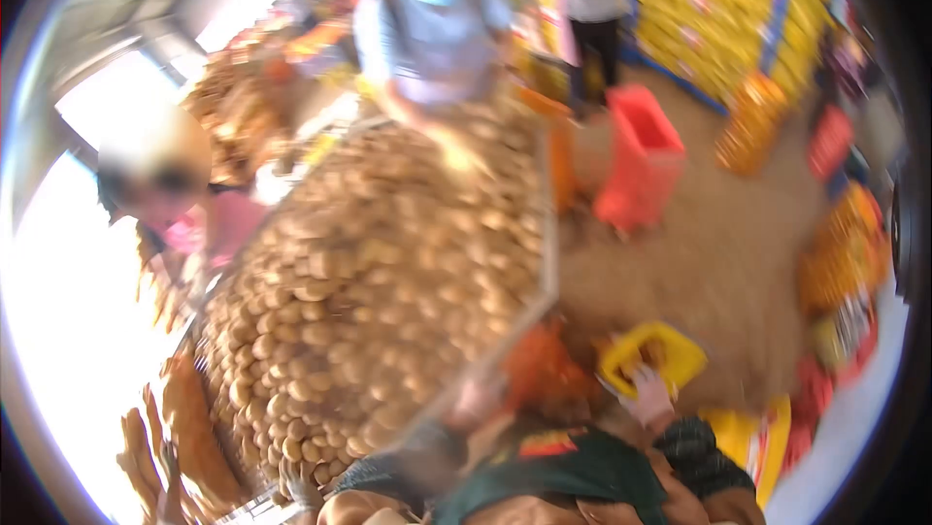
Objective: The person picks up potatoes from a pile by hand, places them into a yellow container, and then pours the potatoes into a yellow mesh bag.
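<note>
My right hand (651, 397) reaches over the near rim of a yellow plastic bucket (691, 358), with its fingers bent inside the opening. Brownish contents show in the bucket, too blurred to name. My left hand (476, 399) is smeared by motion near the metal edge of a sorting table and beside an orange mesh sack (549, 370). Whether it holds anything does not show. A broad heap of potatoes (349, 282) covers the table to the left of my hands.
A person in light blue (437, 35) reaches over the potatoes from the far side; another person in pink (228, 224) stands at the left. Another hand (301, 486) touches the near-left edge. A red bin (641, 161) stands right of the table, and yellow filled sacks (723, 16) are stacked behind.
</note>
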{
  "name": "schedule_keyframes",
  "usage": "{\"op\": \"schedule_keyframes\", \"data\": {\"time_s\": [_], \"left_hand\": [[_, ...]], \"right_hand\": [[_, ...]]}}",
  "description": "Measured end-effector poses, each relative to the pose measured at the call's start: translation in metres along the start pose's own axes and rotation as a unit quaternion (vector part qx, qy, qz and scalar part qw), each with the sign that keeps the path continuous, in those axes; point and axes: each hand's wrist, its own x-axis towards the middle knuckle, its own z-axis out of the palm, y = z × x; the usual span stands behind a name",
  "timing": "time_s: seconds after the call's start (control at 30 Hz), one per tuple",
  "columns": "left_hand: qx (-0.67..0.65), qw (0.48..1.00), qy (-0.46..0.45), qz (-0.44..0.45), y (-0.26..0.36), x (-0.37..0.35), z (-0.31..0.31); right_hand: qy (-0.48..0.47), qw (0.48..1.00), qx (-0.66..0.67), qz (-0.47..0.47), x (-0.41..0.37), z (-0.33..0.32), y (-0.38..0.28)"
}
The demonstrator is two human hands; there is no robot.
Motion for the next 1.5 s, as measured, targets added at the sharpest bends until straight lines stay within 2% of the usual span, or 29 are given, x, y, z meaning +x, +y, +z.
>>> {"op": "schedule_keyframes", "data": {"time_s": [0.07,0.1,0.13,0.17,0.2,0.27,0.3,0.33,0.37,0.4,0.47,0.6,0.63,0.67,0.7,0.73,0.77,0.8,0.87,0.9,0.93,0.97,1.0,1.07,1.13,1.23,1.33,1.47,1.5], "left_hand": [[0.139,0.977,0.162,0.024,0.024,-0.022,-0.037],[0.007,0.984,0.154,-0.092,0.029,-0.033,-0.056],[-0.135,0.96,0.148,-0.198,0.036,-0.042,-0.074],[-0.217,0.927,0.151,-0.266,0.044,-0.055,-0.094],[-0.293,0.881,0.163,-0.333,0.054,-0.068,-0.114],[-0.327,0.822,0.208,-0.416,0.074,-0.097,-0.153],[-0.339,0.812,0.234,-0.413,0.073,-0.114,-0.149],[-0.301,0.808,0.263,-0.432,0.077,-0.128,-0.143],[-0.26,0.808,0.285,-0.445,0.079,-0.139,-0.136],[-0.214,0.812,0.298,-0.453,0.077,-0.15,-0.134],[-0.215,0.792,0.287,-0.493,0.081,-0.173,-0.118],[-0.221,0.784,0.269,-0.513,0.096,-0.201,-0.11],[-0.249,0.777,0.256,-0.517,0.101,-0.205,-0.117],[-0.256,0.783,0.253,-0.507,0.095,-0.21,-0.112],[-0.25,0.787,0.258,-0.501,0.09,-0.212,-0.099],[-0.247,0.795,0.261,-0.488,0.08,-0.211,-0.091],[-0.241,0.797,0.278,-0.48,0.069,-0.212,-0.084],[-0.226,0.798,0.298,-0.473,0.053,-0.215,-0.072],[-0.221,0.776,0.393,-0.441,0.069,-0.194,-0.107],[-0.199,0.795,0.374,-0.433,0.074,-0.181,-0.129],[-0.178,0.81,0.356,-0.43,0.076,-0.172,-0.144],[-0.137,0.838,0.363,-0.383,0.066,-0.174,-0.148],[-0.08,0.839,0.386,-0.375,0.06,-0.17,-0.145],[0.035,0.832,0.426,-0.353,0.054,-0.161,-0.148],[0.025,0.85,0.363,-0.38,0.052,-0.157,-0.155],[0.029,0.869,0.31,-0.385,0.049,-0.149,-0.163],[0.1,0.88,0.291,-0.363,0.043,-0.148,-0.156],[0.184,0.891,0.231,-0.346,0.035,-0.159,-0.144],[0.186,0.896,0.217,-0.341,0.025,-0.162,-0.135]], "right_hand": [[-0.064,0.992,-0.094,-0.062,0.025,0.001,-0.015],[-0.065,0.984,-0.13,-0.106,0.037,0.009,-0.018],[-0.067,0.972,-0.167,-0.149,0.046,0.015,-0.021],[-0.091,0.97,-0.164,-0.154,0.056,0.02,-0.028],[-0.116,0.966,-0.16,-0.169,0.064,0.019,-0.034],[-0.168,0.961,-0.168,-0.141,0.075,0.049,-0.016],[-0.168,0.955,-0.194,-0.146,0.077,0.056,-0.012],[-0.238,0.949,-0.175,-0.111,0.089,0.062,0.001],[-0.204,0.938,-0.23,-0.159,0.101,0.111,0.067],[-0.155,0.946,-0.236,-0.159,0.117,0.179,0.152],[-0.27,0.934,-0.225,-0.071,0.123,0.127,0.119],[-0.391,0.889,-0.229,-0.07,0.149,0.113,0.083],[-0.426,0.868,-0.235,-0.098,0.156,0.118,0.088],[-0.473,0.823,-0.257,-0.181,0.163,0.127,0.1],[-0.513,0.746,-0.277,-0.321,0.168,0.139,0.107],[-0.523,0.704,-0.261,-0.404,0.164,0.146,0.108],[-0.491,0.812,-0.234,-0.213,0.149,0.138,0.091],[-0.404,0.901,-0.156,-0.028,0.13,0.119,0.06],[-0.362,0.924,-0.114,0.032,0.124,0.067,0.005],[-0.365,0.921,-0.119,0.067,0.127,0.073,0.011],[-0.36,0.924,-0.105,0.071,0.125,0.065,0.007],[-0.352,0.928,-0.096,0.072,0.119,0.046,-0.01],[-0.349,0.93,-0.085,0.072,0.117,0.037,-0.013],[-0.256,0.964,-0.042,0.063,0.103,0.037,0.001],[-0.18,0.982,0.011,0.05,0.088,0.029,0.003],[-0.152,0.974,0.087,0.146,0.073,0.006,-0.002],[-0.158,0.966,-0.01,0.206,0.065,0.023,0.052],[-0.177,0.95,-0.022,0.258,0.039,0.027,0.089],[-0.178,0.96,0.01,0.216,0.031,0.037,0.108]]}}
